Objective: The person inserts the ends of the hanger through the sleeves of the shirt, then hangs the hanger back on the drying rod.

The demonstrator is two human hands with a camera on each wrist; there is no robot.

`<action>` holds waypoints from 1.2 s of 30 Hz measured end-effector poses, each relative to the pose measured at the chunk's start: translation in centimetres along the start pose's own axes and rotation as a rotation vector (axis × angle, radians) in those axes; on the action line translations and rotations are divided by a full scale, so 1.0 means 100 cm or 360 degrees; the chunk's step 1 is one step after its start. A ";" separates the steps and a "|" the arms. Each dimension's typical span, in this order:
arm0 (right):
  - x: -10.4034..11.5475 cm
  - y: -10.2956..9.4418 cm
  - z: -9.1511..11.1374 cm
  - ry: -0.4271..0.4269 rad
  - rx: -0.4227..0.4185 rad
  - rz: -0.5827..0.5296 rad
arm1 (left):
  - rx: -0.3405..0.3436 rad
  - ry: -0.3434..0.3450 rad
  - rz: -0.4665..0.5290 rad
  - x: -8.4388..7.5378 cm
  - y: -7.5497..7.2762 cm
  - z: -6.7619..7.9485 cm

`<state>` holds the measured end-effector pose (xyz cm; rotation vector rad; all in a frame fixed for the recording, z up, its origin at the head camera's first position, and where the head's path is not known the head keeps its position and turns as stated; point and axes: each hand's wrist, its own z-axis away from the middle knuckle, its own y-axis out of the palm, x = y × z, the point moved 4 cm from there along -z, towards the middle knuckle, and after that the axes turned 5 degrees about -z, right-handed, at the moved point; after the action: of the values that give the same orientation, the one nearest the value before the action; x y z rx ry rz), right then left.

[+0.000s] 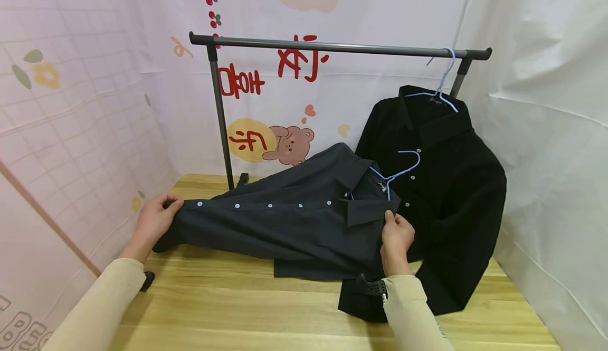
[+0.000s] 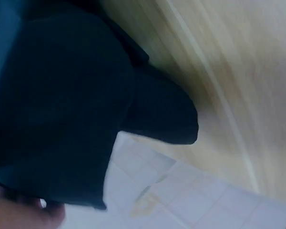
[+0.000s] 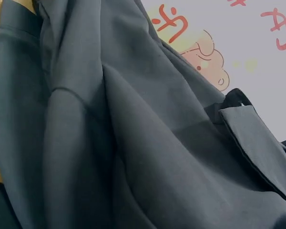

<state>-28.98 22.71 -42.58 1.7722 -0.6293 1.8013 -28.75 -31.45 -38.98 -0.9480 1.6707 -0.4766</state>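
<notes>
A dark grey button-up shirt [image 1: 285, 229] stretches sideways between both hands, its row of white buttons running along the top. My left hand [image 1: 159, 216] pinches its hem end at the left; in the left wrist view the hem [image 2: 62, 157] hangs over the fingers. At the collar side, my right hand [image 1: 397, 235] pinches the collar [image 1: 368, 212] between thumb and fingers. A light blue hanger [image 1: 404, 170] sits inside the shirt's neck, its hook sticking out free. The right wrist view shows the shirt's folds [image 3: 148, 133] up close.
A black shirt [image 1: 456, 182] hangs by another blue hanger [image 1: 446, 71] at the right end of a dark metal rack [image 1: 332, 46]. Its sleeve reaches down to the wooden table [image 1: 228, 303]. Printed cloth [image 1: 166, 92] walls in the back and sides.
</notes>
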 end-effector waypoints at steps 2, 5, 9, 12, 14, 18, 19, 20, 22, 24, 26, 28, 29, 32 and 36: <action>-0.001 0.001 0.000 -0.0006 0.0000 -0.0013 | -0.0047 0.0087 -0.0160 -0.004 0.005 -0.002; -0.002 0.003 0.001 -0.0020 0.0011 -0.0024 | -0.0032 0.0270 -0.0318 -0.015 0.023 0.002; -0.002 0.005 0.002 -0.0033 0.0020 -0.0014 | 0.0100 0.0561 -0.0418 -0.043 0.057 0.018; -0.002 0.006 0.003 -0.0042 0.0013 -0.0011 | 0.0296 0.0843 -0.0398 -0.070 0.086 0.035; -0.002 0.006 0.003 -0.0042 0.0012 -0.0013 | 0.0443 0.1048 -0.0381 -0.088 0.105 0.049; -0.003 0.007 0.002 -0.0031 0.0019 -0.0024 | 0.0668 0.1500 -0.0455 -0.120 0.138 0.078; -0.003 0.007 0.002 -0.0032 0.0019 -0.0020 | 0.0688 0.1592 -0.0519 -0.125 0.146 0.084; -0.003 0.007 0.002 -0.0032 0.0021 -0.0018 | 0.0696 0.1665 -0.0603 -0.130 0.153 0.089; -0.003 0.006 0.003 -0.0042 0.0016 0.0000 | 0.0657 0.1779 -0.0812 -0.138 0.165 0.097; -0.003 0.006 0.003 -0.0048 0.0008 0.0014 | 0.0567 0.1847 -0.1044 -0.142 0.174 0.100; -0.004 0.006 0.003 -0.0048 0.0006 0.0021 | 0.0488 0.1888 -0.1244 -0.145 0.180 0.102; -0.004 0.006 0.002 -0.0048 0.0001 0.0022 | 0.0415 0.1974 -0.1390 -0.147 0.185 0.104; -0.004 0.007 0.002 -0.0043 0.0003 0.0015 | 0.0394 0.2012 -0.1438 -0.148 0.187 0.105; -0.005 0.007 0.002 -0.0040 0.0009 0.0006 | 0.0371 0.2079 -0.1552 -0.150 0.191 0.108; -0.006 0.008 0.002 -0.0041 0.0014 0.0020 | 0.0373 0.2070 -0.1672 -0.152 0.195 0.110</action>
<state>-29.34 21.94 -43.15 1.8040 -0.6448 1.7950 -24.02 -6.13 -47.30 -1.4086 1.9317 -2.3162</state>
